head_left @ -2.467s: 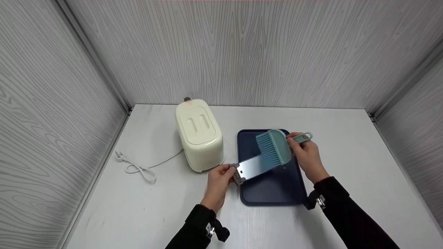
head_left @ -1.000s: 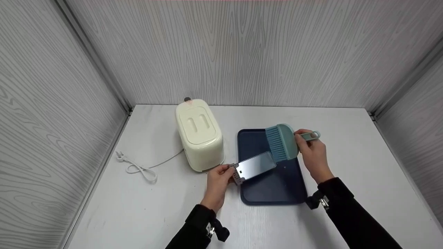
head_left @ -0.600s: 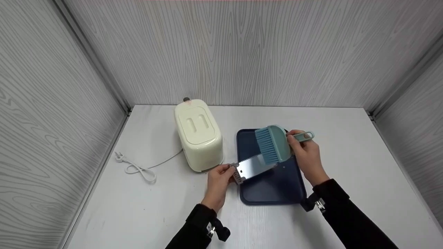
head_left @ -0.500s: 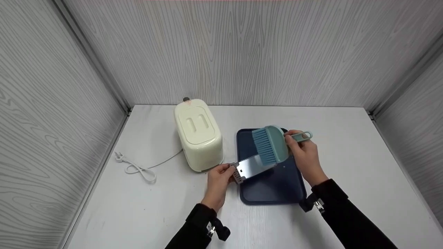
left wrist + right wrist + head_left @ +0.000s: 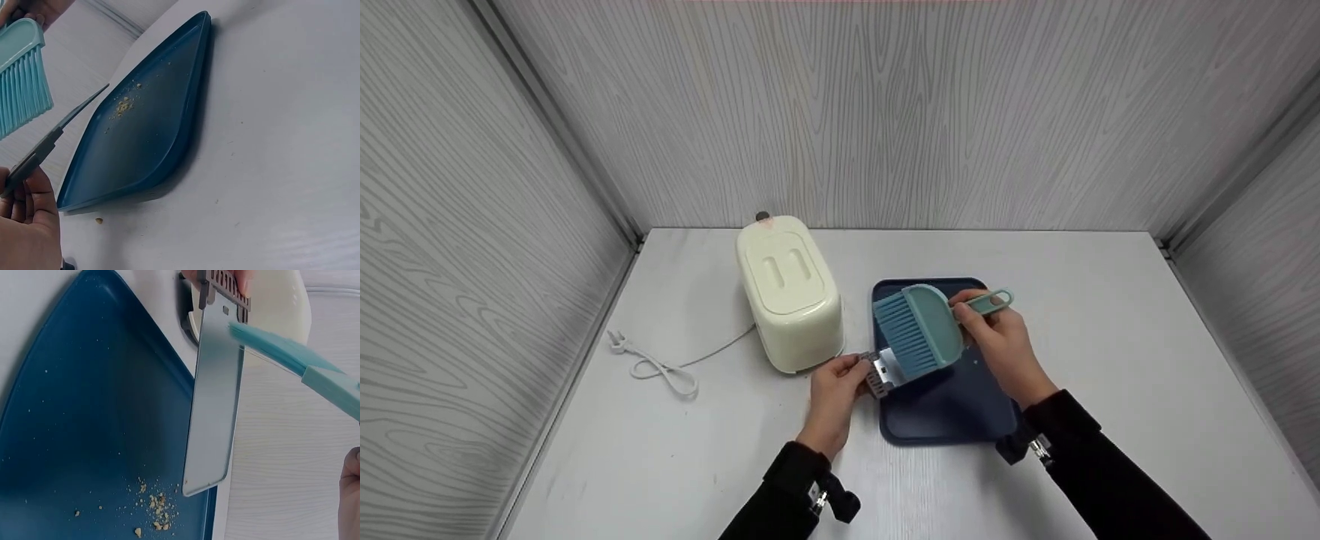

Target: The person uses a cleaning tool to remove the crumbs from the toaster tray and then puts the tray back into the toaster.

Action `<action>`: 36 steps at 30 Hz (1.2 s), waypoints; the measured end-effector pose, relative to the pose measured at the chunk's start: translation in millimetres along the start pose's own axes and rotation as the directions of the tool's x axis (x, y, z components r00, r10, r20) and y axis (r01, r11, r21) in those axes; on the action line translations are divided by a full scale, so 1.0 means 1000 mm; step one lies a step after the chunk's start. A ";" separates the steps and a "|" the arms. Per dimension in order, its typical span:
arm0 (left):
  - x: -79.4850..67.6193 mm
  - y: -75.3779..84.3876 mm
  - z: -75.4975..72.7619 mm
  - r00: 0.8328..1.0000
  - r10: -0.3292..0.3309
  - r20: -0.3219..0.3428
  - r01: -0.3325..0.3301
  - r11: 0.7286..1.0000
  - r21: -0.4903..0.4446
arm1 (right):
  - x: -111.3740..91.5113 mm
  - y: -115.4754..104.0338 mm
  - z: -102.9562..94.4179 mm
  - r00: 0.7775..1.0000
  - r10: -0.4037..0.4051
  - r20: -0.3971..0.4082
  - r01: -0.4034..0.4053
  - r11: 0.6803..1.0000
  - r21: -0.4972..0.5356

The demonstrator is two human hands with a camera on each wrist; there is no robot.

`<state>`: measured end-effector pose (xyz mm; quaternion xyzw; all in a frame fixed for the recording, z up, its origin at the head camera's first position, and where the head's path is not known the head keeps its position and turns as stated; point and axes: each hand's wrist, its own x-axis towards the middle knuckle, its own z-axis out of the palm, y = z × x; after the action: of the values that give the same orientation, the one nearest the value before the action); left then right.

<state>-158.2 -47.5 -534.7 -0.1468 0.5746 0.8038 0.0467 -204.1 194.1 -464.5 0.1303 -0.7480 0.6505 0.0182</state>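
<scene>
My left hand (image 5: 831,401) pinches the grey slotted end of a flat metal crumb tray (image 5: 214,405), held over the left side of a dark blue serving tray (image 5: 945,412). The right hand (image 5: 1006,345) grips the handle of a light teal brush (image 5: 934,326). In the head view, the bristles cover most of the metal plate; in the right wrist view, their tips are at its slotted end. Beige crumbs (image 5: 160,512) lie in the blue tray below the plate's free end, also visible as a small heap of crumbs (image 5: 124,106) in the left wrist view.
A cream toaster (image 5: 791,285) stands left of the blue tray, close to my left hand. Its white cord ends in a plug (image 5: 619,343) on the left of the white table (image 5: 750,465). One loose crumb (image 5: 99,220) lies outside the blue tray. Wood-grain panels (image 5: 885,120) enclose the table.
The brush first moved right, off the plate's free end, then back left along the plate toward the slotted end. My left hand and the crumb tray have stayed in place.
</scene>
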 end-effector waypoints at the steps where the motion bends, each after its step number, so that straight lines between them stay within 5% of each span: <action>1: 0.000 0.001 0.000 1.000 0.002 0.002 -0.002 1.000 0.000 | 0.000 0.000 0.001 1.000 0.007 0.003 -0.007 1.000 0.011; 16: 0.000 0.001 0.000 0.999 0.019 0.031 -0.018 1.000 -0.020 | -0.001 0.002 0.016 0.996 0.079 0.042 -0.083 0.992 0.099; 36: 0.000 0.004 0.001 1.000 0.012 0.007 -0.012 1.000 -0.017 | 0.000 0.014 0.005 0.992 0.125 -0.006 -0.125 0.992 -0.036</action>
<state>-159.1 -47.6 -530.9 -0.1407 0.5683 0.8096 0.0427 -206.1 191.0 -478.5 0.0818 -0.7664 0.6368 -0.0189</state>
